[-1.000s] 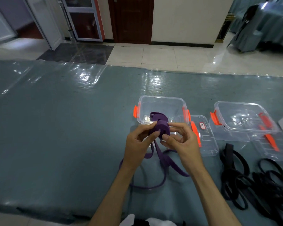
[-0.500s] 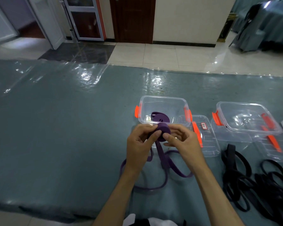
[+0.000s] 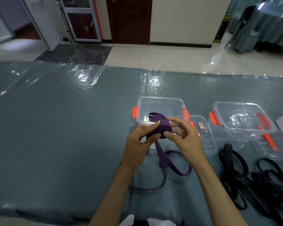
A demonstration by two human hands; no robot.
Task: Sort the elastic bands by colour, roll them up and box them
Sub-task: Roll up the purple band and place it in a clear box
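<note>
Both forearms enter from the 6 o'clock edge, bare, and converge toward frame centre. Left forearm angles up toward 1 o'clock; right forearm angles up toward 11 o'clock.

Left hand [image 3: 138, 144]: back of hand toward the camera, wrist slightly bent, fingers curled, thumb and forefinger extended toward 2 o'clock and pinching the purple roll [image 3: 164, 128].

Right hand [image 3: 185, 141]: back of hand facing up and toward 3 o'clock, thumb pressed on the roll's 5 o'clock side, index finger arched over its top at 12 o'clock, remaining fingers loosely bent behind.

Hands nearly touching, fingertips meeting around the roll.
</note>
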